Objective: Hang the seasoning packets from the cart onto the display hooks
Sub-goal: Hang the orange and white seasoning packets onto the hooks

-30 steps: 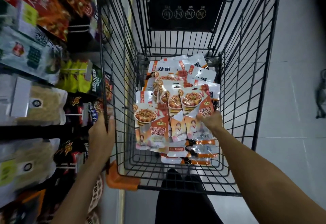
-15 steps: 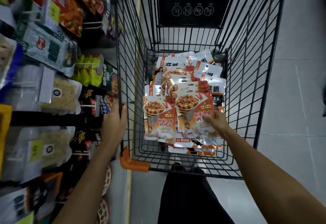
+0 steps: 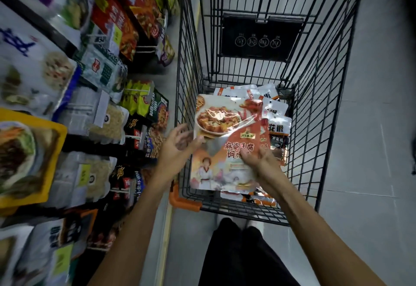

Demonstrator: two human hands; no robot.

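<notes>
At the far left, display hooks (image 3: 132,136) are seen carrying rows of hanging goods (image 3: 105,69), blurred towards the edge. Just beside the cart's left wall, the left hand (image 3: 180,145) is held palm up with fingers spread and loosely bent. Its thumb is at the left edge of the lifted seasoning packet (image 3: 227,132), and no firm grasp can be made out. That packet is raised above the cart (image 3: 319,110), its dish picture facing up. Its lower right part is gripped by the right hand (image 3: 264,165), fingers laid over the front. Further packets (image 3: 275,114) are piled on the cart floor beneath and behind it.
</notes>
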